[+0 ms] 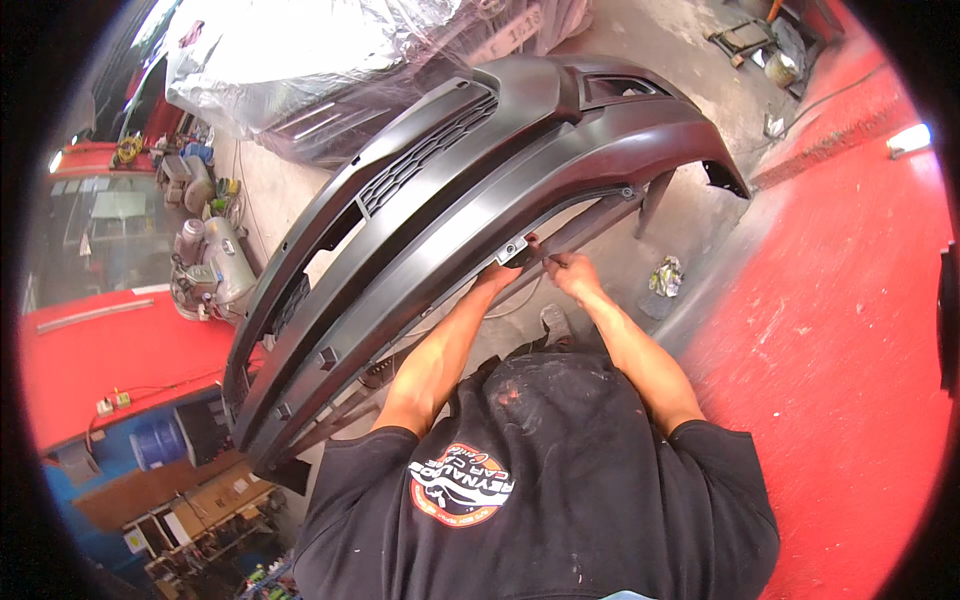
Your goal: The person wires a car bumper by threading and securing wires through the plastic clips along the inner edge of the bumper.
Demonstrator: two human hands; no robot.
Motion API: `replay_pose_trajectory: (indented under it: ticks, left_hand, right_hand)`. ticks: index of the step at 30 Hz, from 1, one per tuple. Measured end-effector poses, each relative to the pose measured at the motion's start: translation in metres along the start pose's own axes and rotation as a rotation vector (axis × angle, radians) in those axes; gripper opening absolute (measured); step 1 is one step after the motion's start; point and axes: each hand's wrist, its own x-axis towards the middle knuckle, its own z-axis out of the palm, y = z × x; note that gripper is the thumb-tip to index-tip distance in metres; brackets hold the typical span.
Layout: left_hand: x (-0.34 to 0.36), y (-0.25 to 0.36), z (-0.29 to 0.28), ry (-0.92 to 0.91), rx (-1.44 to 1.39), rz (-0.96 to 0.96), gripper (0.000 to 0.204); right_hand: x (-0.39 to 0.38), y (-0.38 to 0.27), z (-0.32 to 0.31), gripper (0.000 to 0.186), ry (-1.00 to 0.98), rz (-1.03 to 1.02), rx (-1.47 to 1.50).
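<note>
- Bumper (pixel 440 230): black, curving from 8 o'clock through 12 to 2 o'clock about the view's centre; dark support bars (pixel 655 203) show beneath it, apparently keeping it off the floor.
- Left hand (pixel 503 272): near the centre, at the bumper's lower edge, just below a pale fitting (pixel 512 250); its fingers are largely hidden, so its grip cannot be told.
- Right hand (pixel 572 276): at 3 o'clock from the left, fingers curled inward; whether they hold anything cannot be told. The paired position probably gives both hands access to one spot.
- Plastic sheeting (pixel 270 55): at 11 o'clock, draped over a vehicle, presumably as protection.
</note>
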Motion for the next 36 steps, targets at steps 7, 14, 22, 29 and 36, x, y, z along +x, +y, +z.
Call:
replay_pose_trajectory:
  ticks: [7, 14, 22, 29, 36]
  left_hand:
    - [-0.039, -0.002, -0.004, 0.431, 0.599, 0.022, 0.036]
    - [-0.072, 0.076, 0.032, 0.527, -0.640, -0.065, 0.014]
    - [-0.094, 0.105, 0.074, 0.730, -0.907, 0.030, 0.022]
    - [-0.091, 0.113, 0.091, 1.024, -0.863, -0.089, 0.030]
    - [-0.098, 0.106, 0.097, 1.033, -0.706, -0.213, 0.029]
  right_hand:
    - [-0.047, -0.099, -0.049, 0.031, 0.203, -0.721, -0.392]
    - [0.002, -0.120, -0.075, 0.025, -0.534, -0.601, -0.582]
    - [0.010, -0.113, -0.075, 0.023, -1.044, 0.042, 0.134]
    - [0.034, -0.119, -0.072, 0.016, -0.979, 0.116, 0.237]
    - [0.034, -0.118, -0.053, 0.011, -0.798, 0.176, 0.356]
